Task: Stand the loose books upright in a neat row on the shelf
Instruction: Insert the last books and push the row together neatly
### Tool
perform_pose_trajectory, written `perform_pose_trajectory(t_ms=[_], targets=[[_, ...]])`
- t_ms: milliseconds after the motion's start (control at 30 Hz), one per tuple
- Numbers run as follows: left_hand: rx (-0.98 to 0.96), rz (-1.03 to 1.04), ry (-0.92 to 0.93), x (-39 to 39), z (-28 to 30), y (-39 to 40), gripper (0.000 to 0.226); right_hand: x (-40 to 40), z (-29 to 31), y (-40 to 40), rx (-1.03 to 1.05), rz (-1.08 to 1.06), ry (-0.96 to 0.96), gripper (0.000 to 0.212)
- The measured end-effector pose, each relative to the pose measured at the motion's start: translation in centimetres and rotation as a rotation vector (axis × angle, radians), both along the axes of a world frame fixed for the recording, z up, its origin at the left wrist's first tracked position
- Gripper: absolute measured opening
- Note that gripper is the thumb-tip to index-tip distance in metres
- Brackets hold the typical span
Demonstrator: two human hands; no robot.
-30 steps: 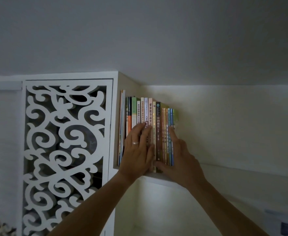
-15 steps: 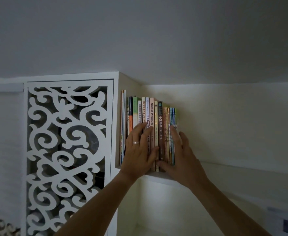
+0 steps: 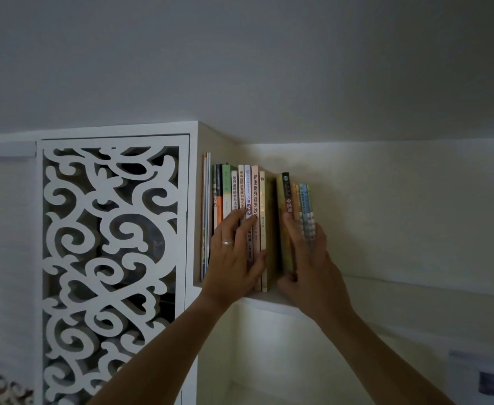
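Since half a second ago we see a gap opened in the row of books [image 3: 256, 217] on the white shelf [image 3: 415, 290]. Our right hand [image 3: 310, 258] grips the right bundle [image 3: 296, 217], thumb under, fingers curled over the spines. Our left hand [image 3: 234, 258] presses straight fingers flat on the left group, upright beside the white fretwork cabinet door [image 3: 111, 258].

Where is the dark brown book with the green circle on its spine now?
In the head view, the dark brown book stands upright right of the gap in the row, held by the right hand.
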State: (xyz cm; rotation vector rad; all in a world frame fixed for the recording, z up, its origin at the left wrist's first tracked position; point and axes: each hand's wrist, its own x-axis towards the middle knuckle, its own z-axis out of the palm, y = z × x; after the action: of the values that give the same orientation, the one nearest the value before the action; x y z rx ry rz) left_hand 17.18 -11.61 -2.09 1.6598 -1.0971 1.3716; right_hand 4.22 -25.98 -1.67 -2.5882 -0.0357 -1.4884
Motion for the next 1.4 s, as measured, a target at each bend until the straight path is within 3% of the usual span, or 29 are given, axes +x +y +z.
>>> perform_pose_trajectory(t_ms=[233, 433, 600, 767, 933, 1133, 1267, 1400], targets=[[0.004, -0.042, 0.024, -0.3, 0.0, 0.2, 0.058, -0.2, 0.3, 0.2, -0.029, -0.036, -0.037, 0.099], [0.025, -0.130, 0.068, 0.2, -0.2, 0.3, 0.051, 0.2, 0.4, 0.0, 0.028, -0.092, -0.012, 0.121], [0.004, -0.084, 0.019, 0.2, -0.1, 0.3, 0.056, 0.2, 0.6, 0.0, 0.271, -0.055, 0.085, 0.135], [-0.017, -0.065, -0.030, 0.0, 0.2, 0.2, 0.067, -0.5, 0.8, -0.2, 0.426, 0.072, -0.035, 0.139], [-0.039, -0.113, 0.022, -0.5, 0.0, 0.3, 0.046, -0.8, 0.8, 0.0, 0.452, 0.058, -0.070, 0.130], [-0.028, -0.109, 0.018, -0.1, 0.1, 0.2, 0.054, -0.7, 1.0, -0.1, 0.464, 0.088, -0.033, 0.130], [-0.030, -0.034, -0.016, 0.2, 0.4, -0.1, 0.086, -0.6, 1.1, 0.0, 0.435, 0.092, 0.001, 0.125], [-0.047, -0.019, -0.023, -0.1, 0.5, -0.1, 0.090, -0.7, 1.1, 0.5, 0.399, 0.085, 0.016, 0.111]])
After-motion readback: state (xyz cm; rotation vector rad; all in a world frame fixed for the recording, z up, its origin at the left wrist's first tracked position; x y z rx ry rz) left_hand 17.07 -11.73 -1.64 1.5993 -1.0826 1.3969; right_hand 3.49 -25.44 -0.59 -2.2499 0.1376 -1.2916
